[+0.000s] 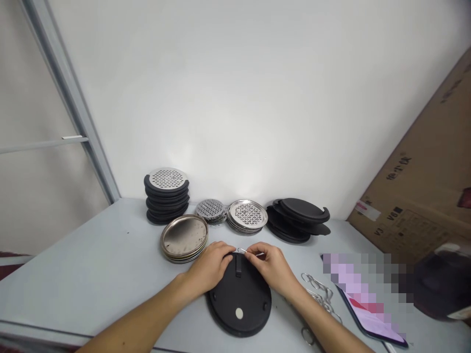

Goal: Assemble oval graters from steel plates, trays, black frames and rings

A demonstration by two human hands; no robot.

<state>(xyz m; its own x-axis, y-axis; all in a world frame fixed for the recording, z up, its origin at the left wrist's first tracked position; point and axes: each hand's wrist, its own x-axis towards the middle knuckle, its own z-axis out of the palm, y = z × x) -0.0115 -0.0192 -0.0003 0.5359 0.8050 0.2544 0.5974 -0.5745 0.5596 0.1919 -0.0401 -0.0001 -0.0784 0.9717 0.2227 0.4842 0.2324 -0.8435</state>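
A round black disc lies in front of me, showing a short raised strip near its far edge, small dark studs and a pale oval spot. My left hand grips its far left rim, fingers and thumb closed there. Between the thumb and fingers of my right hand is a thin metal wire piece, pinched at its right end. The wire's left end sits at the disc's far edge, close to my left fingertips. Whether my left fingers also touch the wire, I cannot tell.
Behind stand a stack of black holders with grater tops, metal plates, small grater discs, rimmed grater discs and black discs. To the right lie bent wire pieces, a phone and a cardboard box.
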